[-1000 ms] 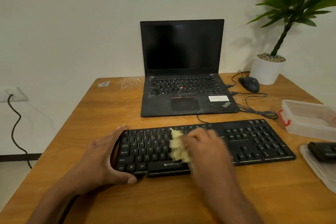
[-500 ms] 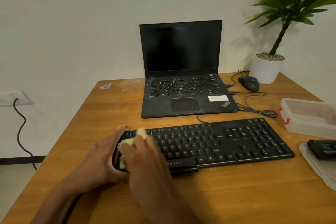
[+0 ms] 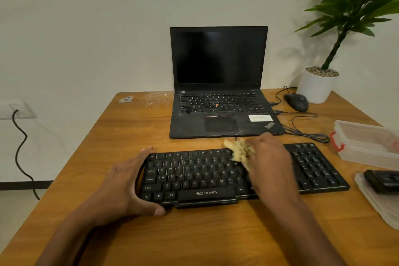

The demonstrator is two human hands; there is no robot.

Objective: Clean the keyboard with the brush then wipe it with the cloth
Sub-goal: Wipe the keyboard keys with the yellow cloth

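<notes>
So there's a black Zebronics keyboard (image 3: 216, 177) lying flat on the wooden desk (image 3: 194, 239), near edge of the desk side, stretching left to right just in front of an open ThinkPad laptop (image 3: 219, 84) with a dark screen. The left hand (image 3: 127, 188) is clamped around the keyboard's left end, fingers curled over the far corner and thumb hooked on the near edge by the Ctrl key. The right hand (image 3: 269, 164) is bunched around a crumpled yellowish cloth (image 3: 237, 150), pressing it onto the upper rows of keys about in the middle of the board, with part of the cloth sticking out to the left of the knuckles; it's a bit motion-blurred. Far right of the desk there's a black mouse (image 3: 296, 102) whose cable tangles toward the laptop, and a potted plant in a white pot (image 3: 316, 86) right behind it. On the right edge sits a clear plastic container (image 3: 364, 142) with a red latch, and nearer, a dark object (image 3: 382, 180) resting on a clear lid; can't tell what it is from here.
</notes>
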